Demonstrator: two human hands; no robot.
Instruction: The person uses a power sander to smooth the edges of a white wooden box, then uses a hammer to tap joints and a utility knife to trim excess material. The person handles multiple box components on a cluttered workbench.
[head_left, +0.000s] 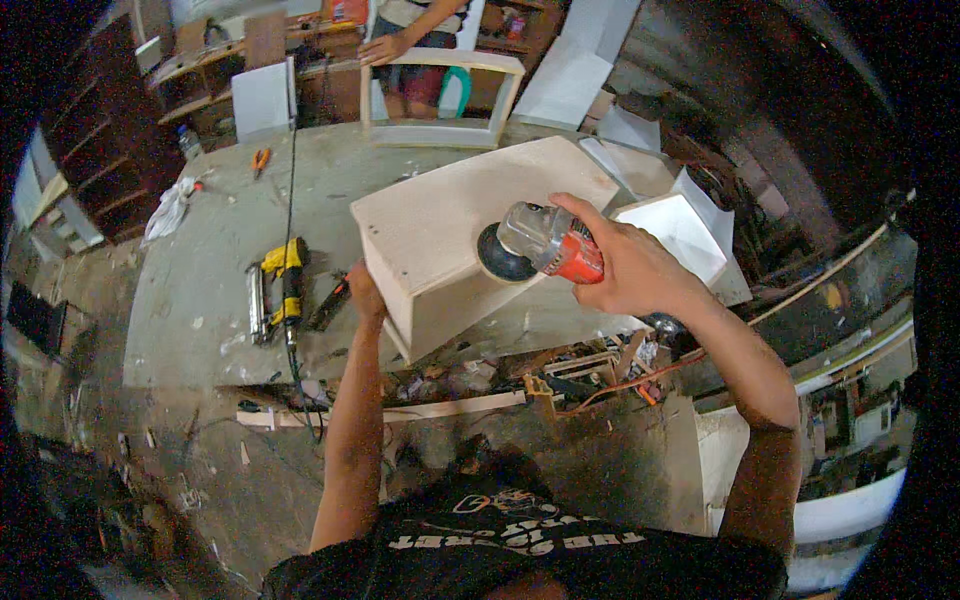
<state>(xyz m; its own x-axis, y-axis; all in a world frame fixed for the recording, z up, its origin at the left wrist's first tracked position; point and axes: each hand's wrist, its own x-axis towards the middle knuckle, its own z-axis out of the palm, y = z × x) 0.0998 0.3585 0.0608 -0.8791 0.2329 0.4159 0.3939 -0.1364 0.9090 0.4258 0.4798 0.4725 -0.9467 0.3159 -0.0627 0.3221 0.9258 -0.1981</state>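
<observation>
A pale wooden box [440, 215] lies on the worktable [220, 225], its broad face up and one long side toward me. My right hand [640, 262] is wrapped round a red and grey angle grinder [575, 255]. The grinder's round black disc [503, 255] rests at the near edge of the broad face; I cannot tell if it spins. At the box's left end, my left hand [366, 293] grips the edge, with its fingers partly hidden. Beside that hand lies a black and red hand tool [330, 302].
A yellow and black nail gun [282, 285] with a hose lies left. Orange pliers [260, 161] and a white cloth [172, 208] are farther off. Across the table a co-worker's hand [385, 48] touches a wooden frame [440, 135]. A white open box [680, 235] stands right.
</observation>
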